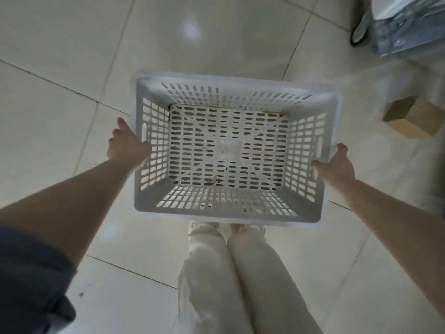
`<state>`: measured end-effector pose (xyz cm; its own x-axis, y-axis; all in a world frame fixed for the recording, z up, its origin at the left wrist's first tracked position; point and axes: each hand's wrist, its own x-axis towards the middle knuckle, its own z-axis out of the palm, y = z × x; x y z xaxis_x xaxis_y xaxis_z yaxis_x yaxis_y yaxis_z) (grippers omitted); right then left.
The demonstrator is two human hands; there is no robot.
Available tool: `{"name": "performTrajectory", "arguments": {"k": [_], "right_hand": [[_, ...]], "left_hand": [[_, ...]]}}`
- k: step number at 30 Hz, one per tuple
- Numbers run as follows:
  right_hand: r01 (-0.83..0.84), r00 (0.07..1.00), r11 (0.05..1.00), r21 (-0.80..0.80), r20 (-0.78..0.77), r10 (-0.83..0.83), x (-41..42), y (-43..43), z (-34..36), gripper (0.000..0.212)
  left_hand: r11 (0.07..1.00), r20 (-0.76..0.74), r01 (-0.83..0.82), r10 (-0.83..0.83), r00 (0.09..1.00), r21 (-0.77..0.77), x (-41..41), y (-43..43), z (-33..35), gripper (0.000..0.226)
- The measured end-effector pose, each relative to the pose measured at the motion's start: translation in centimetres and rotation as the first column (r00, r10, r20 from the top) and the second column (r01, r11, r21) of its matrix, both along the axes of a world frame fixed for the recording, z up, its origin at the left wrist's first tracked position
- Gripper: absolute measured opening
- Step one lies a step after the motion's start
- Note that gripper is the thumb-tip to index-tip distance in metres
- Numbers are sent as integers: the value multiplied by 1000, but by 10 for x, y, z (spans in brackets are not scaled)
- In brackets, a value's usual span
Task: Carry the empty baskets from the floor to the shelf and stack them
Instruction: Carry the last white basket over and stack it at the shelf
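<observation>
I hold one empty white slotted plastic basket (226, 91) in front of me, above the tiled floor, its open top facing me. My left hand (126, 144) grips the basket's left rim, thumb over the edge. On the opposite side my right hand (337, 166) grips the right rim the same way. A few small brown scraps lie on the basket's bottom. No shelf is in view.
Pale glossy floor tiles (72, 56) stretch all around. A small cardboard box (411, 116) lies on the floor at the right. At the top right stands a wheeled cart or bin (395, 25) with plastic-wrapped goods. My legs in light trousers (231, 273) are below the basket.
</observation>
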<state>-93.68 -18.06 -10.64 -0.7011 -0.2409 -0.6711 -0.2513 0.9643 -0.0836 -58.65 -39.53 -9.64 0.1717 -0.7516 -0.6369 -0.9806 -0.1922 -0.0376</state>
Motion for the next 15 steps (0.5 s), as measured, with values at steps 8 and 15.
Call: {"name": "performTrajectory", "arguments": {"k": [8,15], "right_hand": [[-126,988,992,-26,-93,124,-13,9,-15,31],[-232,967,972,23,-102,233,-29,8,25,33]], "left_hand": [[977,-85,-161,150,985,-137,9,14,-24,46],[984,-90,-83,69,994,-156,14,18,13,39]]}}
